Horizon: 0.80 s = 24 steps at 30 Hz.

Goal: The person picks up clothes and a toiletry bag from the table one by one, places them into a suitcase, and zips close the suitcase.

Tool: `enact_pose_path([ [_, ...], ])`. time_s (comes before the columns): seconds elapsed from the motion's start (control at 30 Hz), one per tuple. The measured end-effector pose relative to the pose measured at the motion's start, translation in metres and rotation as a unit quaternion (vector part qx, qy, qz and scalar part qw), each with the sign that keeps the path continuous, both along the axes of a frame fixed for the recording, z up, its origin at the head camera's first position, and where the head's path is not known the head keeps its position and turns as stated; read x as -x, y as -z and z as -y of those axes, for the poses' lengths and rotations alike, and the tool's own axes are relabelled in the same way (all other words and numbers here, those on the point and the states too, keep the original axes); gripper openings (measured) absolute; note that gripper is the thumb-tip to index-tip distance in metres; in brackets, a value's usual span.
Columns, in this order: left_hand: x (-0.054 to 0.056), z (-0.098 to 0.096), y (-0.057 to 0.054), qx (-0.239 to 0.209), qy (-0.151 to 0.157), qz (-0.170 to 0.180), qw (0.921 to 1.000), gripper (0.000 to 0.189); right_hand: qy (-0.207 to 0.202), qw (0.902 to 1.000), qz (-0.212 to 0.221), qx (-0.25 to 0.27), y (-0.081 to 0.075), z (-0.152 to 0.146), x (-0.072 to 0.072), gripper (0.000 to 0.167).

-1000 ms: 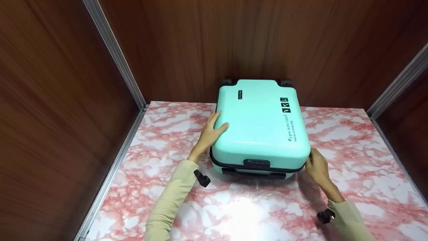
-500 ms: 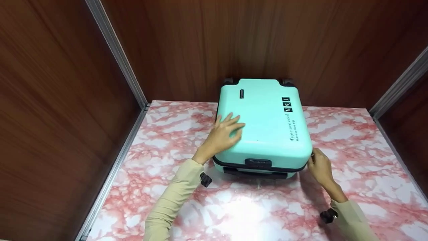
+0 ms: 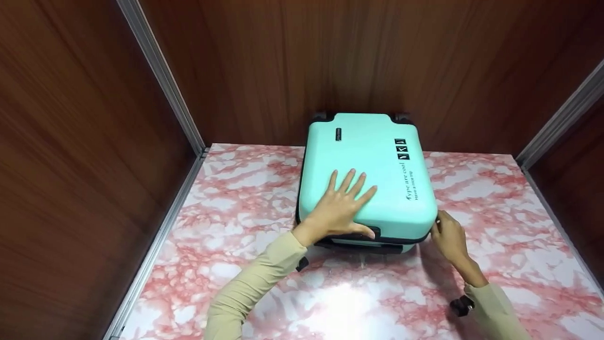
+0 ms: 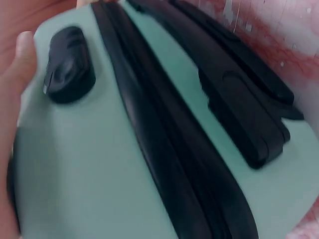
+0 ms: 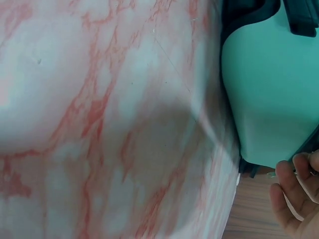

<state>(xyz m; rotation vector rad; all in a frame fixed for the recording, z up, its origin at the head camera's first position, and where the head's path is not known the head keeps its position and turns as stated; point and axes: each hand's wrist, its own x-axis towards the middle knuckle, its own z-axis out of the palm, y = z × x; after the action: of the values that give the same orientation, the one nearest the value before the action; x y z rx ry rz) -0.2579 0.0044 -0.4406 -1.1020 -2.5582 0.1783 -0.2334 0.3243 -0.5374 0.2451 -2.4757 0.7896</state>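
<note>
A mint-green hard-shell suitcase lies flat, its wheels toward the back wall. Spread across the front of its lid is my left hand, with the thumb reaching down over the black lock. The left wrist view shows the black zipper band and the carry handle on the front side. At the front right corner, my right hand has its fingers curled at the zipper seam. In the right wrist view, the fingers pinch there; the zipper pull is mostly hidden by them.
The suitcase rests on a table with a red-and-white marbled top. Brown wood-grain panels stand behind and on both sides, joined by metal corner posts. Two black wheels sit close to the back panel.
My left hand has moved from the suitcase's left edge rightward onto the front of the lid, fingers spreading. The right hand stays at the front right corner.
</note>
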Motion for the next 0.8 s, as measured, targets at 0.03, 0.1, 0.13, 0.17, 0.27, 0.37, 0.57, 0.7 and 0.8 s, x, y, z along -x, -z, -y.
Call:
enact_pose_path([
  [0.03, -0.002, -0.002, 0.001, 0.011, -0.006, -0.009, 0.9999, 0.112, 0.001, 1.0000, 0.001, -0.001, 0.000, 0.000, 0.000, 0.010],
  [0.1, -0.004, -0.005, 0.001, 0.020, -0.019, -0.013, 0.9995, 0.112, 0.004, 1.0000, 0.002, -0.006, -0.001, 0.001, -0.001, 0.009],
  [0.13, -0.004, -0.006, 0.000, 0.018, -0.024, -0.011, 0.9995, 0.111, 0.005, 0.9999, 0.002, -0.010, -0.002, 0.001, -0.001, 0.009],
  [0.17, -0.004, -0.006, 0.000, 0.015, -0.028, -0.008, 0.9995, 0.109, 0.006, 0.9999, 0.002, -0.015, -0.002, 0.001, -0.001, 0.009],
  [0.27, -0.005, -0.006, -0.001, 0.002, -0.033, 0.000, 0.9994, 0.100, 0.007, 0.9995, 0.000, -0.030, -0.003, 0.001, -0.001, 0.007],
  [0.37, -0.005, -0.005, 0.000, -0.009, -0.032, -0.001, 0.9994, 0.094, 0.006, 0.9991, -0.003, -0.041, -0.003, 0.001, -0.002, 0.006],
  [0.57, -0.006, -0.002, 0.001, -0.013, -0.027, -0.013, 0.9995, 0.091, -0.006, 0.9985, -0.015, -0.053, -0.003, -0.002, -0.006, 0.007],
  [0.7, -0.005, -0.002, 0.001, -0.015, -0.023, -0.019, 0.9994, 0.092, -0.011, 0.9978, -0.023, -0.061, -0.005, -0.005, -0.011, 0.009],
  [0.8, -0.004, -0.003, 0.000, -0.014, -0.024, -0.022, 0.9994, 0.092, -0.019, 0.9970, -0.029, -0.070, -0.008, -0.007, -0.016, 0.011],
])
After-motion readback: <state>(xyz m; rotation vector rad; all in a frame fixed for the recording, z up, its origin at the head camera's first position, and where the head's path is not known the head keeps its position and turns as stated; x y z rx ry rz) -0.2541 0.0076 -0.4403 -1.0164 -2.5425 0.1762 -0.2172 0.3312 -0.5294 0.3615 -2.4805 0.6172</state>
